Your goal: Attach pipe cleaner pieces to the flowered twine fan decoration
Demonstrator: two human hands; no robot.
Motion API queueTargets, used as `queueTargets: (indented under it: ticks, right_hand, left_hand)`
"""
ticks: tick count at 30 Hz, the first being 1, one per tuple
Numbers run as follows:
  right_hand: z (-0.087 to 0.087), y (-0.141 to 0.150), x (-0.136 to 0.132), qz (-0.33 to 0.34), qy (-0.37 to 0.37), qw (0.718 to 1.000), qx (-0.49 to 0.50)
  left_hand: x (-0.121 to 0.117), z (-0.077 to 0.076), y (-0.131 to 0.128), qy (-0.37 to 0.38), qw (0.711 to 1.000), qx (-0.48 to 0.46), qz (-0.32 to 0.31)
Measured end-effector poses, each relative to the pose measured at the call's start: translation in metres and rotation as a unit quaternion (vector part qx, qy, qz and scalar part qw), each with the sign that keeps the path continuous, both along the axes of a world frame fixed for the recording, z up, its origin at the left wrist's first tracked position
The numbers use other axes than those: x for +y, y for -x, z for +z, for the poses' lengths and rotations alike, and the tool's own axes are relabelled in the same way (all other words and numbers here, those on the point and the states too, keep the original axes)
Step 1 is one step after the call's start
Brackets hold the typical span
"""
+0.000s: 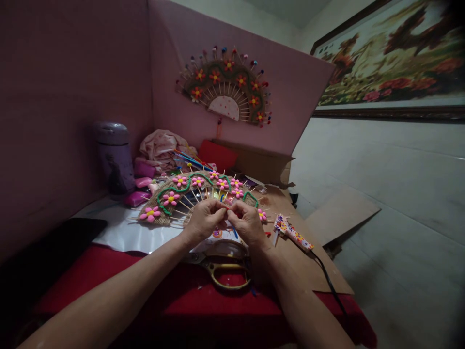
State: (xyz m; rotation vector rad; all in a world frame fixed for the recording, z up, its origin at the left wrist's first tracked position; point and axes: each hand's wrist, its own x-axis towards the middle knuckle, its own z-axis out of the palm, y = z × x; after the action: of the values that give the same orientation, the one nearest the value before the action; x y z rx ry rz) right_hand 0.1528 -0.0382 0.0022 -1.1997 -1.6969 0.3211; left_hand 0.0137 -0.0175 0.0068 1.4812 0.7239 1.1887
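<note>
My left hand (208, 219) and my right hand (247, 224) meet over the near side of a fan-shaped craft. Both are closed in a pinch around a small red piece (227, 208), too tiny to make out fully. Behind them lies the fan (167, 188), wrapped in twine on thin sticks. Pink clay flowers (171, 198) with yellow centres and a wavy green strand (189, 182) decorate it. Just below my hands rest large scissors (228, 276) with gold-coloured handles. A glue gun (293, 232) with a flower pattern lies right of my right hand.
Cardboard (319, 266) covers the table's right side, over a red cloth (145, 291). A purple container (115, 157) stands at the back left, near pink clay packs (137, 198) and a crumpled cloth (163, 145). A finished-looking fan (228, 72) hangs on the pink panel behind.
</note>
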Motion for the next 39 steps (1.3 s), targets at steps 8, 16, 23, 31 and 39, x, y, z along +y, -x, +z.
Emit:
queueTargets:
  ticks: [8, 16, 23, 31, 39]
  right_hand:
    - [0.007, -0.012, 0.004, 0.062, 0.033, 0.997, -0.039]
    - [0.006, -0.015, 0.005, 0.077, 0.031, 0.996, -0.042]
    - [0.004, -0.012, 0.004, 0.05, 0.009, 0.998, -0.027]
    - [0.008, -0.014, 0.002, 0.041, 0.007, 0.997, -0.057]
    - [0.016, -0.02, -0.004, 0.027, -0.041, 0.974, -0.222]
  left_hand:
    - [0.005, 0.001, 0.003, 0.034, 0.998, -0.01, -0.042]
    - [0.006, 0.01, 0.008, 0.096, 0.993, -0.034, -0.064]
    - [0.009, 0.005, 0.006, 0.123, 0.988, -0.073, -0.055]
    - [0.009, 0.004, 0.006, 0.064, 0.996, -0.008, -0.054]
    - [0.013, 0.006, 0.011, 0.005, 0.989, 0.122, -0.078]
